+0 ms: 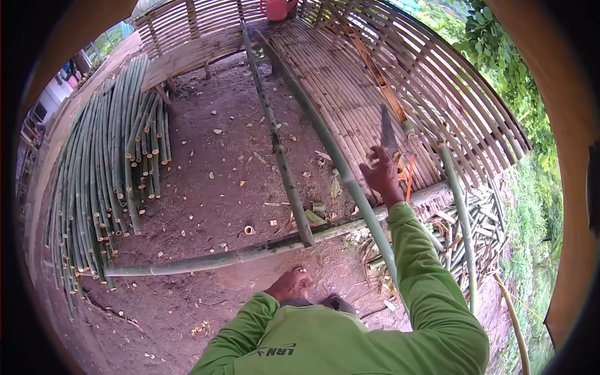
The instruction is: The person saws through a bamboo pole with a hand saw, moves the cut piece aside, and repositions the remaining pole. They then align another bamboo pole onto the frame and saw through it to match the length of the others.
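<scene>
My right hand [382, 175] is stretched out over the near end of the slatted bamboo bench [350, 112], its fingers apart and curved. Just beyond and beside it lies a saw [389, 132] with a dark blade, its tip pointing away from me; an orange strip [410, 178] shows to the right of the hand. Whether the fingers touch the saw is hard to tell. Low in front of my body, my left hand [292, 285] is closed, and anything inside it is hidden. A long green bamboo pole [337, 156] runs between my two hands toward the bench.
Cut green bamboo poles [103, 156] are piled at the left. A horizontal pole [187, 267] crosses the muddy ground, with a thinner pole [275, 137] resting over it. Split bamboo pieces [469, 234] lie at the right. A red container [275, 9] stands at the far end.
</scene>
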{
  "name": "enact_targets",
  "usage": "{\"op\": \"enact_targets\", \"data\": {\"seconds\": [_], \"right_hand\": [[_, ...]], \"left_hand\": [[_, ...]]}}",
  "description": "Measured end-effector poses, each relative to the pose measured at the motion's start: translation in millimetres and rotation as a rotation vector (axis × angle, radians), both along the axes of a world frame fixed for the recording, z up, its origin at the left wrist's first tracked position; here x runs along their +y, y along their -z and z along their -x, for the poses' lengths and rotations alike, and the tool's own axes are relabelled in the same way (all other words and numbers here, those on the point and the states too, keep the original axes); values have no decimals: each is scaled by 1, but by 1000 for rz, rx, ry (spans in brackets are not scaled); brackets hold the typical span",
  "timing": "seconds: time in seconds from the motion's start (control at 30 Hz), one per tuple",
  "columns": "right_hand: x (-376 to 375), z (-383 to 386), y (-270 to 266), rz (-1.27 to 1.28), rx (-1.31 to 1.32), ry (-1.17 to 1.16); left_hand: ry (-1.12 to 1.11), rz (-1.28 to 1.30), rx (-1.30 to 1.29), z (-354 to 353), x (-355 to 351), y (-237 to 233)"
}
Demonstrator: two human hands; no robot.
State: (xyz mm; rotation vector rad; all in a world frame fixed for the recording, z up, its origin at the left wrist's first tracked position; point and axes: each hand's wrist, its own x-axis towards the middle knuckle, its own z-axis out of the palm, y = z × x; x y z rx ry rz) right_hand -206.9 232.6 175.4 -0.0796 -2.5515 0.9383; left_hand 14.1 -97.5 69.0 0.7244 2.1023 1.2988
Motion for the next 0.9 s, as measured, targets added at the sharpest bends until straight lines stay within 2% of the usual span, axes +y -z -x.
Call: {"op": "enact_targets", "data": {"seconds": [0.07,0.1,0.17,0.23,0.27,0.3,0.37,0.4,0.43,0.53,0.63,0.67,0.77,0.8,0.87,0.9], "right_hand": [[37,-73,11,-44,-171,81],[67,-116,43,-57,-154,69],[114,-223,98,-54,-464,168],[156,-352,181,-231,-653,292],[171,-408,200,-70,-907,323],[183,-461,217,-125,-1080,313],[206,-560,277,-164,-1173,384],[206,-581,288,-142,-1232,469],[204,-594,285,-112,-1296,550],[218,-593,288,-24,-1292,541],[252,-590,326,12,-1510,462],[260,-587,334,-25,-1502,440],[273,-554,295,-35,-1616,191],[279,-552,300,-76,-1599,54],[259,-505,227,-66,-1632,-13],[253,-501,238,-89,-1555,-143]], "left_hand": [[104,-30,-44,-14,8,19],[151,-43,-66,-20,13,30],[252,11,-36,-28,22,44],[320,71,91,-35,28,52],[311,217,-71,-29,38,21],[347,262,-87,-29,45,23],[412,355,-111,-22,59,31],[400,312,-157,-17,72,17],[371,341,-143,-14,86,22],[330,421,-92,-16,121,22],[356,326,6,-23,150,48],[370,473,-103,-25,161,47],[441,553,-197,-28,185,71],[464,598,-221,-29,193,81],[286,358,-333,-39,216,72],[132,212,-412,-40,229,72]]}}
